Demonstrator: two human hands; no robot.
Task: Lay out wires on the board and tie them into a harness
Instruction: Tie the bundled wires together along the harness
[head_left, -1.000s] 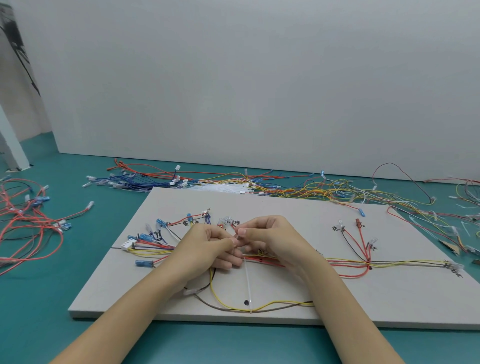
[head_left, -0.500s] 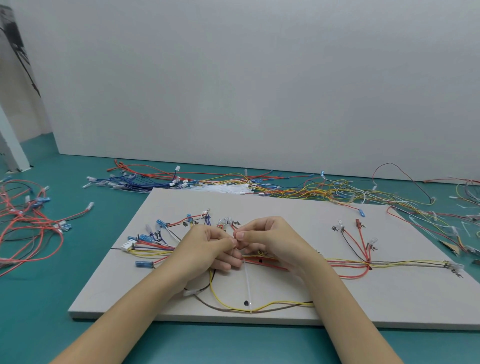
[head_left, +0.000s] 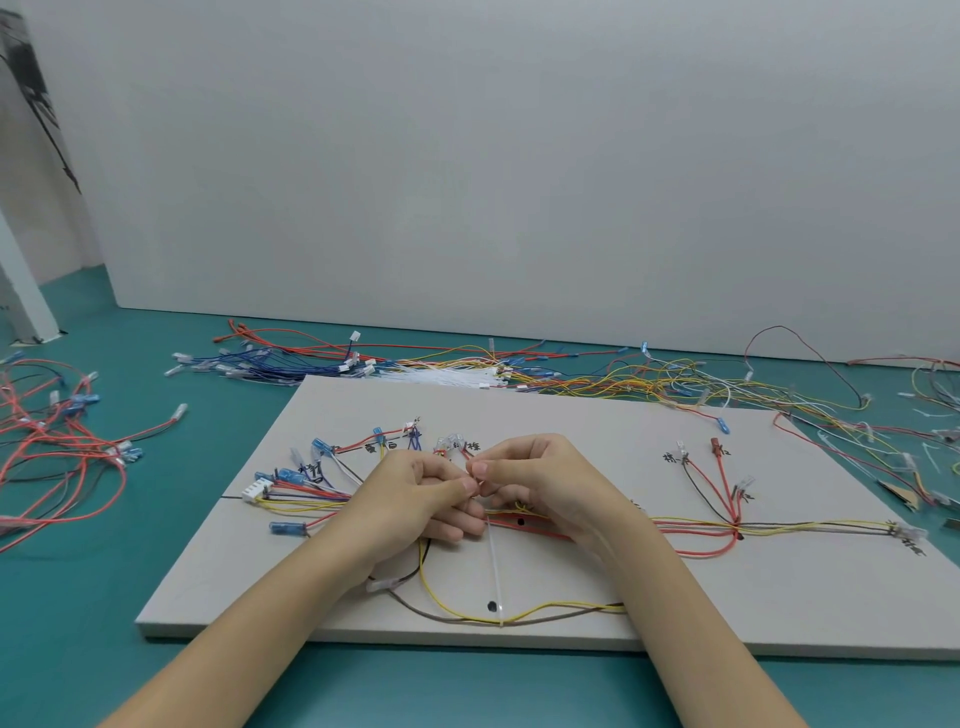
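A pale grey board (head_left: 597, 415) lies flat on a teal table (head_left: 78, 597), and the harness (head_left: 691, 530) of red, yellow, black and brown wires runs across its middle from left to right. Both hands meet over the centre of that run. The left hand (head_left: 415, 499) and the right hand (head_left: 540, 478) sit together, knuckles up, with the thumb and forefinger tips of each almost touching the other's. Between those fingertips they pinch the top of a white cable tie (head_left: 494, 566), whose thin tail hangs straight down toward the near edge of the board and crosses a loop of yellow wire (head_left: 452, 603) and brown wire (head_left: 431, 616) there. The tie's head seems to be wrapped round the bundle just under the fingers, though the hands hide that spot. The other fingers of both hands are curled, the left ones resting on the wires below.

To the left of the left hand the harness fans out into branches ending in a white connector (head_left: 257, 490) and several blue terminals (head_left: 283, 528). To the right of the right hand the bundle runs on to a junction where red and black branches (head_left: 711, 488) rise toward the far side, then on to a clear connector (head_left: 909, 532) near the board's right edge. Handwritten marks sit beside several branch ends.

Behind the board a long heap of loose wires (head_left: 519, 369) lies along the foot of a white wall, and a tangle of red wires (head_left: 62, 441) rests on the table well off to the left.
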